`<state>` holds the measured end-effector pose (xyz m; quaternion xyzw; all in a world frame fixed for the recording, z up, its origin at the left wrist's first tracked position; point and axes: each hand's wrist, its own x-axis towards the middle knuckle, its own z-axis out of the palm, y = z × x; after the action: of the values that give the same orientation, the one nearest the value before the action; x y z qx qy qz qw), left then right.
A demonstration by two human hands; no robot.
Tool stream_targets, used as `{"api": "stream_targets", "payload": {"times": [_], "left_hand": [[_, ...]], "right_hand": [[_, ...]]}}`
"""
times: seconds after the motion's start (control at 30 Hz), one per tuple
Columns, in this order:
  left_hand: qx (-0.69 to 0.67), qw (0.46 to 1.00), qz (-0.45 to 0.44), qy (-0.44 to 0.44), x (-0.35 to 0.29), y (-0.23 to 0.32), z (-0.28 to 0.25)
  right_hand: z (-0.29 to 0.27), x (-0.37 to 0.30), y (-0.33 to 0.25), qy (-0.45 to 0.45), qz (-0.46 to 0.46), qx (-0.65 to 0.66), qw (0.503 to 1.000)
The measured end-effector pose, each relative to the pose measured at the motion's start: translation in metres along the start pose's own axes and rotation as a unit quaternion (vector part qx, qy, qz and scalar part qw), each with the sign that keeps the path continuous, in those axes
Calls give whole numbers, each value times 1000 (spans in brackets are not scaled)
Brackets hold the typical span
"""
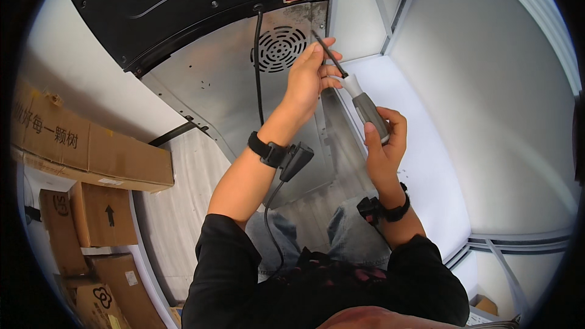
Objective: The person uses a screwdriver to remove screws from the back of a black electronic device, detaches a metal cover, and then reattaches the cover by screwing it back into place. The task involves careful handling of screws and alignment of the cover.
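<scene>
Gripping a screwdriver point(350, 86), the right hand point(386, 155) partly hides its handle point(368, 113); the left hand's point(304, 83) hold is unclear.

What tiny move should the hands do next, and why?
Perhaps ease the screwdriver tip gently against the metal panel: the right hand grips the handle, the left hand is at the shaft, and the tip is near the panel's right edge, though contact is unclear.
</scene>
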<state>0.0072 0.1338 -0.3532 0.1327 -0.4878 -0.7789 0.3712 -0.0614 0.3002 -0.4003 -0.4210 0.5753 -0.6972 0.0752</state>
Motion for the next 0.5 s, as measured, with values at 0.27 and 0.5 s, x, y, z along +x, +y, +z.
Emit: {"api": "stream_targets", "payload": {"times": [0.27, 0.5], "left_hand": [[34, 999, -1, -30, 17, -3, 6], [16, 999, 11, -31, 21, -2, 2]], "right_hand": [[-11, -3, 8, 16, -141, -88, 986], [-8, 2, 2, 24, -147, -109, 983]]}}
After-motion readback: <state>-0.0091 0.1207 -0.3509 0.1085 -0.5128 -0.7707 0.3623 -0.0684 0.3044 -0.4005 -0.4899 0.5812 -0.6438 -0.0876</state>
